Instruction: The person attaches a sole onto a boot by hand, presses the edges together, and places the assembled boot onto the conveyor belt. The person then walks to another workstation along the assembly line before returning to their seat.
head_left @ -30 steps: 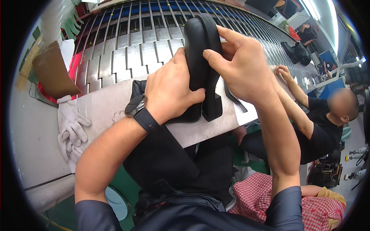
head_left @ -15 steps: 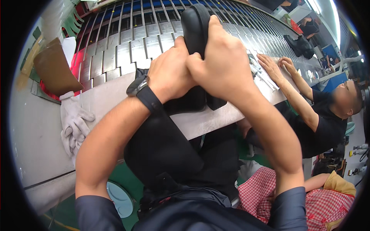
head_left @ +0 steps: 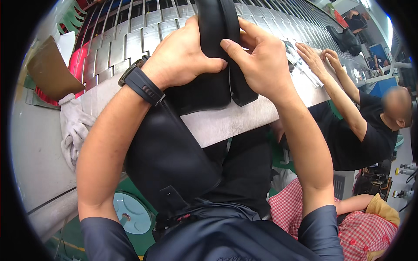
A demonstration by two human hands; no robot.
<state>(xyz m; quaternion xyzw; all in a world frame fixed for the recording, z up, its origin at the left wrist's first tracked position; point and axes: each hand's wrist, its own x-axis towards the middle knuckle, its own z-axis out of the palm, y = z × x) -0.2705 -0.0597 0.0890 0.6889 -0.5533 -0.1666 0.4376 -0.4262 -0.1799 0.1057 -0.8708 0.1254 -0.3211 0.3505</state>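
A black leather-like bag (head_left: pixel 213 89) rests at the near edge of the pale worktop (head_left: pixel 244 119), its far end beyond my hands. A broad black flap (head_left: pixel 167 152) hangs from its near left side over the edge toward my lap. My left hand (head_left: pixel 185 56), below a black wristwatch (head_left: pixel 141 82), grips the bag's left side with the thumb lying across its top. My right hand (head_left: pixel 265 61) holds the bag's right side panel, thumb on top and fingers curled round the far side. A seam or gap runs lengthwise between the two hands.
Metal slats and rollers of a conveyor (head_left: pixel 148 41) lie beyond the worktop. White gloves (head_left: pixel 74 126) lie at the left, near a brown curved board (head_left: pixel 54 67). A co-worker in black (head_left: pixel 348 139) sits close on my right. A pale blue round stool (head_left: pixel 132 213) stands below left.
My hands have moved apart from their overlapped hold, the left one leftward. More of the bag's top shows between them, and its hanging flap is more exposed.
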